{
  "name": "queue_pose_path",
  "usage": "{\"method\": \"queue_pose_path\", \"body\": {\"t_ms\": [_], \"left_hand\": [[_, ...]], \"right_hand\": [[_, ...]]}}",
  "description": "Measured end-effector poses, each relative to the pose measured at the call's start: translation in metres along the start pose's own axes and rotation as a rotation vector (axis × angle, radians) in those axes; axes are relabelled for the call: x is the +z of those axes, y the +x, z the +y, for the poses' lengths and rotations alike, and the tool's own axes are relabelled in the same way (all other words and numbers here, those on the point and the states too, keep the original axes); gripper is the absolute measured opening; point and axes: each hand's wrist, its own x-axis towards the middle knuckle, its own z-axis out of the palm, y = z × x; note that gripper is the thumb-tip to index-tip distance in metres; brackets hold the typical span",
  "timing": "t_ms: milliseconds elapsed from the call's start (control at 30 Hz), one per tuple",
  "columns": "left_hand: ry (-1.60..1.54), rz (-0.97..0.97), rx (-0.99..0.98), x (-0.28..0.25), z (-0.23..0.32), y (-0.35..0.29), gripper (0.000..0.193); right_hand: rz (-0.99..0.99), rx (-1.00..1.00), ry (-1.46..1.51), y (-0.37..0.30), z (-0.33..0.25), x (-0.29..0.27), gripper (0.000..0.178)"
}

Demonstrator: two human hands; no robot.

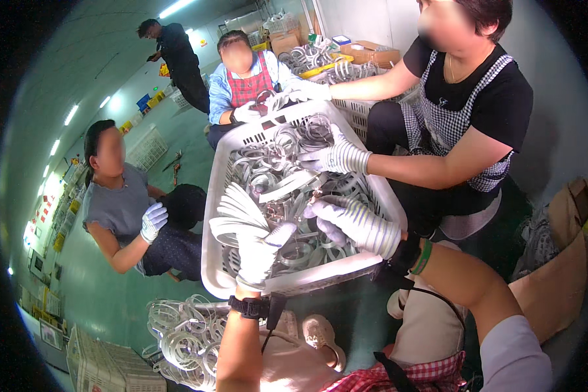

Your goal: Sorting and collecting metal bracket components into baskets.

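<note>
My left hand (258,256), in a white glove, is closed around a fanned bundle of white cable loops (236,212) at the crate's near left. My right hand (362,224), in a striped glove, is over the pile with its fingertips pinched together beside a small copper-coloured piece (315,196). What those fingertips hold is too small to make out. Beneath both hands, a white plastic crate (320,279) is filled with tangled white and grey cable loops (284,140).
A co-worker's gloved hand (338,157) reaches into the crate from the right. Another person (248,85) sits at the far end, and one (127,189) sits at the left. More cable loops (183,336) lie by my left foot. A brown cardboard box (555,281) stands at the right.
</note>
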Motion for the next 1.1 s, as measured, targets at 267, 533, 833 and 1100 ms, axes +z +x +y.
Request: {"method": "queue_pose_path", "body": {"t_ms": [267, 533, 833, 1100], "left_hand": [[-0.019, 0.234, 0.134, 0.017, 0.029, 0.003, 0.038], [-0.007, 0.242, 0.038, 0.019, 0.02, -0.001, 0.027], [0.076, 0.075, 0.013, 0.003, 0.004, 0.002, 0.066], [0.201, 0.062, 0.195, 0.001, 0.021, 0.001, 0.052]], "right_hand": [[-0.072, 0.017, 0.094, 0.007, 0.009, -0.006, 0.023], [0.116, -0.022, -0.129, 0.009, 0.007, 0.006, 0.021], [-0.202, 0.074, 0.092, -0.004, -0.001, -0.001, 0.033], [-0.265, 0.12, 0.26, -0.008, -0.001, -0.002, 0.035]]}}
